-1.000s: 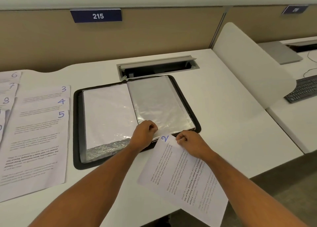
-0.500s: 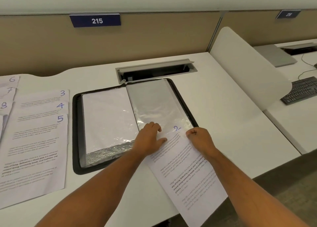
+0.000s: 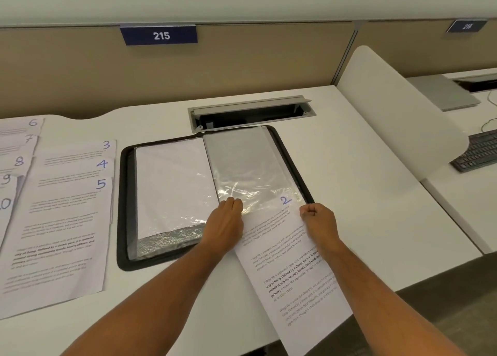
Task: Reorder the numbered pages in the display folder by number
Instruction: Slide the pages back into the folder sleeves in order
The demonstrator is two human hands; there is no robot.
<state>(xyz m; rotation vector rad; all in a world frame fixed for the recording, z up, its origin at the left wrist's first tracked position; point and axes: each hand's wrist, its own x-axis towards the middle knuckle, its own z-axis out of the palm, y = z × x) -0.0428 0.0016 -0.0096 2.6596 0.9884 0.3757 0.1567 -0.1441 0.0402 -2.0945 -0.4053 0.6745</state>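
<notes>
A black display folder (image 3: 125, 194) lies open on the white desk (image 3: 363, 194), its clear sleeves showing. The page numbered 2 (image 3: 290, 264) lies slanted, its top end inside the mouth of the right-hand sleeve (image 3: 247, 162), its lower end hanging past the desk's front edge. My right hand (image 3: 318, 221) pinches the page's top right edge beside the folder's lower right corner. My left hand (image 3: 224, 226) rests flat, fingers straight, on the sleeve's lower left corner and the page. Pages 3 (image 3: 78, 148), 4 (image 3: 72, 167) and 5 (image 3: 59, 234) lie stacked left of the folder.
Further left lie pages 6 (image 3: 21, 125), 7 (image 3: 18, 144), 8 (image 3: 13, 163) and more, cut off by the frame. A cable hatch (image 3: 250, 111) stands open behind the folder. A white divider (image 3: 398, 124) bounds the desk on the right; beyond it sit a keyboard (image 3: 478, 154) and a closed laptop (image 3: 443, 92).
Page 2 has moved up and away from me, its top end sliding into the right-hand sleeve. Both hands travelled forward with it; my left hand flattened onto the sleeve.
</notes>
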